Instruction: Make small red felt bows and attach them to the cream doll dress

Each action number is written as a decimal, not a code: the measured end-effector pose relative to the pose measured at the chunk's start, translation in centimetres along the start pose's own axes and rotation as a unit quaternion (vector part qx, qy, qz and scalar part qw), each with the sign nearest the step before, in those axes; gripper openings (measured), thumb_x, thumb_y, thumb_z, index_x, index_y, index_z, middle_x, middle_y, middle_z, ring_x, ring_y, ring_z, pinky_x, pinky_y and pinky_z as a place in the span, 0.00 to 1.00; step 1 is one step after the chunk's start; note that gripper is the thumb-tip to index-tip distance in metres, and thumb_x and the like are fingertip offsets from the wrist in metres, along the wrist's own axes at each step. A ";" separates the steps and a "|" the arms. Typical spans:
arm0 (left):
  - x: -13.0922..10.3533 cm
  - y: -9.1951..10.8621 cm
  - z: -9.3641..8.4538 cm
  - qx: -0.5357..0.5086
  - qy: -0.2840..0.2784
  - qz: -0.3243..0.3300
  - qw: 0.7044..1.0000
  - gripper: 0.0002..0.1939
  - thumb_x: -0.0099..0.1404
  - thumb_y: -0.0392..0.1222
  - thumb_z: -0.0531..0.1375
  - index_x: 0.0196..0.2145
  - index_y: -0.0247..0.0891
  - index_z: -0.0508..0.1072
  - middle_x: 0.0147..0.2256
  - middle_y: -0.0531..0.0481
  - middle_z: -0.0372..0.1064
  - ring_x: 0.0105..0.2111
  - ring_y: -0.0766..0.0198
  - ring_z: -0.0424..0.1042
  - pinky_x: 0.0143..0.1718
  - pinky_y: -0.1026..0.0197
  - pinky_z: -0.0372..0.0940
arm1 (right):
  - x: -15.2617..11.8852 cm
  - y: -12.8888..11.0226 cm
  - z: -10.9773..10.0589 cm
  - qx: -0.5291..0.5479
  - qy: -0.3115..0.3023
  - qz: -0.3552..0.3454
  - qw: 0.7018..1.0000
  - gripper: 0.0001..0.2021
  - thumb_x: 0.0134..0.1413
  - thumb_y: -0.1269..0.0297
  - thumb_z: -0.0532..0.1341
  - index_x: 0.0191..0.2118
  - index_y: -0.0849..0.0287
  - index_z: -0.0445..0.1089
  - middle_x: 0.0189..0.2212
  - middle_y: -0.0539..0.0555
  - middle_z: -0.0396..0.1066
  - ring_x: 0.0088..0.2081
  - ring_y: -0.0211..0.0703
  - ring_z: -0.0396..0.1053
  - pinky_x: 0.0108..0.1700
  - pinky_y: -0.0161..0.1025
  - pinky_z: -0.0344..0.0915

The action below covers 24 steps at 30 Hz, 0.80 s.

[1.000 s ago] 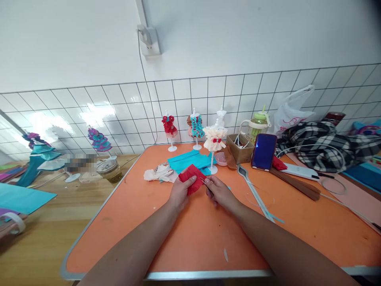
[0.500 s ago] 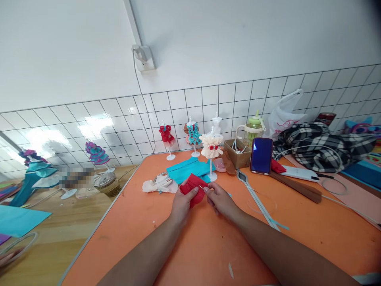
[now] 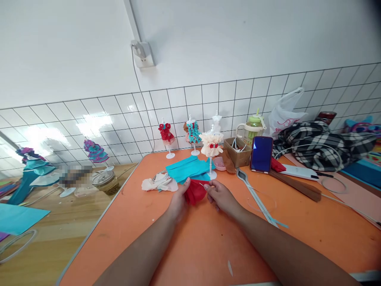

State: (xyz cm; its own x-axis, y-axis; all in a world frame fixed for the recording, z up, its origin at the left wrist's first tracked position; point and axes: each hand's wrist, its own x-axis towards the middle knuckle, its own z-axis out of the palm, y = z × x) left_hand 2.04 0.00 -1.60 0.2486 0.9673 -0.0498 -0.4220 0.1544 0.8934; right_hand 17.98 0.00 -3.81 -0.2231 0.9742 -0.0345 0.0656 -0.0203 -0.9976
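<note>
A piece of red fabric [image 3: 195,192] is between my hands, over the orange table [image 3: 190,246]. My left hand [image 3: 179,198] grips its left side, the thumb on top. My right hand [image 3: 219,195] pinches a thin, needle-like tool [image 3: 201,184] whose tip reaches the upper right part of the red fabric. Just beyond the hands lies folded turquoise fabric [image 3: 189,169]. A small white stand in a cream ruffled dress with a red bow [image 3: 212,146] rises behind my right hand. Cream fabric scraps [image 3: 162,182] lie to the left.
Dressed mini stands [image 3: 166,133] line the wall. Toward the right are a cardboard box [image 3: 238,155], an upright phone [image 3: 261,155], a green-lidded bottle [image 3: 254,129], grey-handled scissors or tongs [image 3: 253,192] and checked cloth [image 3: 321,145]. A wooden table [image 3: 86,218] with a jar [image 3: 106,182] adjoins at left.
The red fabric has been turned and now hangs lower, its top edge flatter. My left thumb has moved off its front to the upper left edge. A hand at the far left has left view.
</note>
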 end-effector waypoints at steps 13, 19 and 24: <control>0.0 2.6 -1.5 0.213 -0.017 -0.013 0.977 0.18 0.55 0.47 0.65 0.41 0.36 0.73 0.37 0.42 0.75 0.32 0.56 0.75 0.30 0.60 0.68 | -0.2 -0.9 -1.2 -0.061 -0.054 -0.005 0.997 0.17 0.54 0.46 0.54 0.36 0.57 0.62 0.20 0.48 0.70 0.15 0.32 0.55 0.15 0.28 0.53; 0.0 2.1 -1.2 0.197 -0.033 -0.004 0.980 0.23 0.51 0.44 0.67 0.45 0.37 0.72 0.41 0.42 0.75 0.35 0.54 0.75 0.34 0.57 0.68 | -0.5 -1.3 -1.8 -0.122 -0.057 -0.034 0.990 0.17 0.55 0.47 0.53 0.37 0.57 0.64 0.23 0.50 0.72 0.19 0.34 0.59 0.18 0.29 0.53; 0.1 1.9 -1.4 0.220 -0.019 0.008 0.975 0.24 0.50 0.44 0.68 0.46 0.39 0.72 0.42 0.43 0.74 0.36 0.55 0.74 0.34 0.58 0.67 | -0.7 -1.7 -2.1 -0.146 -0.048 -0.046 0.987 0.16 0.56 0.48 0.52 0.35 0.57 0.65 0.22 0.50 0.72 0.21 0.35 0.59 0.20 0.30 0.52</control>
State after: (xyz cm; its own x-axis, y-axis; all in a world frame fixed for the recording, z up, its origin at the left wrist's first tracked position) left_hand 0.04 0.72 -0.54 0.2806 0.9595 -0.0246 -0.0141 0.0298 0.9995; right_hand 20.07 -0.17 -1.99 -0.3324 0.9424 0.0364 0.3143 0.1471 -0.9379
